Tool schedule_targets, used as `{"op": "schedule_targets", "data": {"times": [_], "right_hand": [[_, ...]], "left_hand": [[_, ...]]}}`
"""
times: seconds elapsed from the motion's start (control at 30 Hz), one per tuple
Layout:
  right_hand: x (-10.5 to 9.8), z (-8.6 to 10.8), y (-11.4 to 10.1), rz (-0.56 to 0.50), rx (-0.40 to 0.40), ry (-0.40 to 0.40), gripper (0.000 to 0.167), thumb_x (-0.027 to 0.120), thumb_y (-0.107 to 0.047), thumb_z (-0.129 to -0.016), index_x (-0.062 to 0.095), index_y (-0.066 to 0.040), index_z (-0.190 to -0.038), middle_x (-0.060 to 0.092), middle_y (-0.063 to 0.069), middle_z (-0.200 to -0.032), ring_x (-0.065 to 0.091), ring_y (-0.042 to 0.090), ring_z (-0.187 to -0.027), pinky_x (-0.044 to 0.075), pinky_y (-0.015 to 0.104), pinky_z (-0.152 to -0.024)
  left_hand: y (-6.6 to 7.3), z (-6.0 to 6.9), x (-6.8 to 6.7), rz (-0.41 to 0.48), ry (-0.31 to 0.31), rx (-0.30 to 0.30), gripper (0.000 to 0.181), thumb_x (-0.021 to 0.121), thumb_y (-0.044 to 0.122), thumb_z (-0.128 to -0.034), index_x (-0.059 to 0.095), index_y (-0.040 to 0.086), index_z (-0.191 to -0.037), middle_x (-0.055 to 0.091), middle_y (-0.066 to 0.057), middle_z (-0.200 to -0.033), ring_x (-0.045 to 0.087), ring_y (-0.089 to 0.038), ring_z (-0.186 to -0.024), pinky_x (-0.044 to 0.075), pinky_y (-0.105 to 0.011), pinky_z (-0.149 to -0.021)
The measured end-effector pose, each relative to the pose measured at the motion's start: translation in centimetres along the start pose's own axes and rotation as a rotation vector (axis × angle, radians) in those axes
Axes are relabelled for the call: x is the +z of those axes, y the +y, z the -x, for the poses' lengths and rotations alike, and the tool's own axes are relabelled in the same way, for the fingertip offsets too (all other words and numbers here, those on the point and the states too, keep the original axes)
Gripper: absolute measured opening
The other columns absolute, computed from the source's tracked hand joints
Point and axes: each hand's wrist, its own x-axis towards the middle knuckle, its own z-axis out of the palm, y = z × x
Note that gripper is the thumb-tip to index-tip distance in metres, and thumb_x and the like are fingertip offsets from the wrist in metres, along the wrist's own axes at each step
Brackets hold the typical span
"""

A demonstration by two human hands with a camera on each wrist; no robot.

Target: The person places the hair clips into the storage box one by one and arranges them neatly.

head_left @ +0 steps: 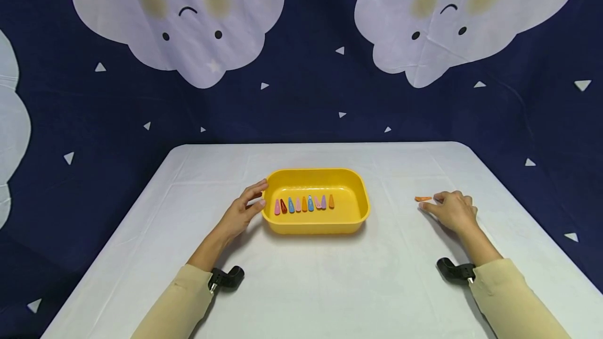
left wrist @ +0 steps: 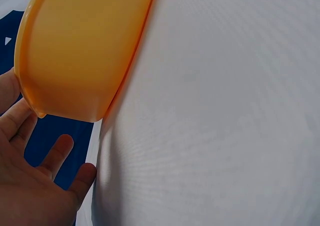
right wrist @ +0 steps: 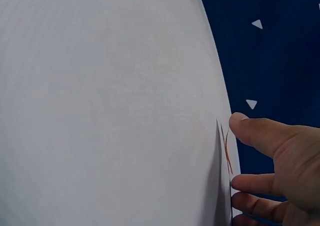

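A yellow basin (head_left: 315, 228) stands on the white table, with a row of several coloured hair clips (head_left: 304, 204) lying on its floor. My left hand (head_left: 241, 214) rests against the basin's left rim, thumb and fingertips touching it. In the left wrist view, the other fingers of that hand (left wrist: 40, 176) spread loosely below the basin (left wrist: 80, 51). Over at the right, an orange hair clip (head_left: 423, 199) lies on the table. My right hand (head_left: 454, 211) is beside it. The right wrist view shows a gap between thumb and fingers, with the clip (right wrist: 227, 151) near them.
The white tablecloth (head_left: 330, 286) covers the table, whose far edge runs behind the basin. A dark blue backdrop with clouds (head_left: 183, 9) and small white triangles hangs behind. Black wrist-worn devices (head_left: 226, 278) sit on both forearms.
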Motion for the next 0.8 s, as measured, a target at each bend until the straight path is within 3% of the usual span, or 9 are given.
{"op": "schedule_targets", "data": {"times": [0.8], "right_hand": [[1.3, -0.8, -0.7, -0.03, -0.007, 0.086, 0.063, 0.066, -0.045, -0.083, 0.058, 0.007, -0.117, 0.05, 0.037, -0.116, 0.038, 0.052, -0.104, 0.028, 0.058, -0.079]], "left_hand": [[-0.1, 0.0, 0.0, 0.013, 0.003, -0.001, 0.045, 0.052, 0.017, -0.097, 0.043, 0.006, -0.14, 0.028, -0.008, -0.155, 0.034, -0.037, -0.135, 0.027, -0.054, -0.112]]}}
